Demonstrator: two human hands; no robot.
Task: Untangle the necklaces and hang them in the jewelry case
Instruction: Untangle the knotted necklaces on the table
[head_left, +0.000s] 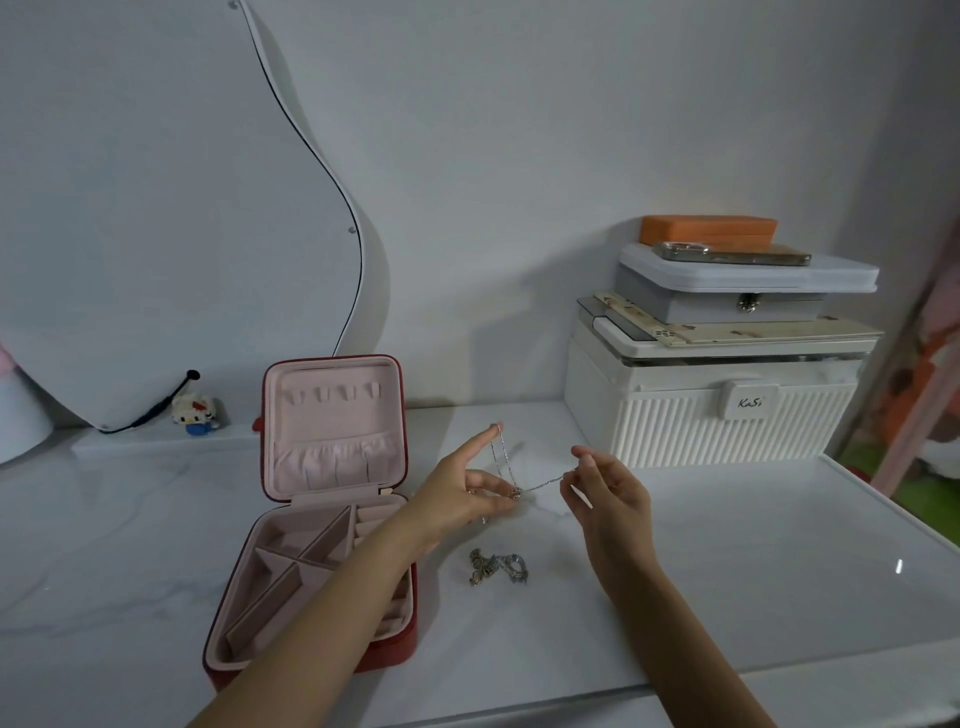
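white ribbed storage box (717, 415), grey case (748, 291), phone (732, 253), toy figure (196, 413)

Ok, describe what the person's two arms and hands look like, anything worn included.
Both forearms are bare to the frame's edge, with no sleeves, watch or bracelets. The left hand appears to wear a small silvery ring on one finger. The right hand shows no rings or gloves.

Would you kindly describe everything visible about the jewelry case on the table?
The jewelry case is square, red outside and lined in pale pink fabric. It lies open on the white table, lid propped upright. The lid holds a row of small hooks above a gathered pocket, nothing hanging there. The base has pink dividers, compartments looking empty. The left forearm crosses over its near right corner.
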